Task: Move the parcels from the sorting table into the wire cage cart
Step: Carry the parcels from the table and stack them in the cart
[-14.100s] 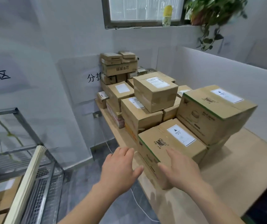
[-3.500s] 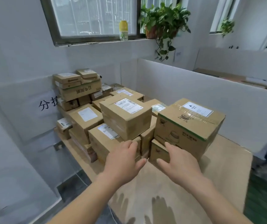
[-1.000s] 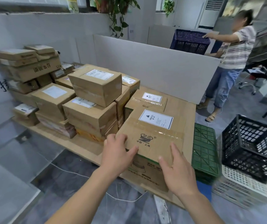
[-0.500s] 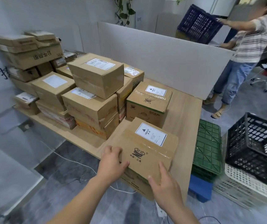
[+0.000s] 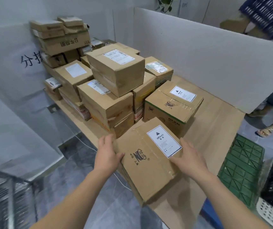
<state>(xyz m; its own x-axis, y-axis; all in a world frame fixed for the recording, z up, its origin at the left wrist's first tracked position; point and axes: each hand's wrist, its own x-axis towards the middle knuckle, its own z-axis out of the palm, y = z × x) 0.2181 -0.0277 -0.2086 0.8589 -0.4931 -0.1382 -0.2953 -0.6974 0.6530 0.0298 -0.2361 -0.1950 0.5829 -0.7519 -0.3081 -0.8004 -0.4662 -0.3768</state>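
Both hands, left hand (image 5: pixel 107 152) and right hand (image 5: pixel 189 158), clasp opposite sides of the brown taped cardboard parcel (image 5: pixel 146 160) labelled HEAVY; likely weighty, rigid, best supported underneath.

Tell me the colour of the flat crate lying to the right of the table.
Green crate, seen in the head view.

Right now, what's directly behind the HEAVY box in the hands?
A second HEAVY-labelled box sits on the table right behind the held box. Whether they touch is hidden by the held box's far edge.
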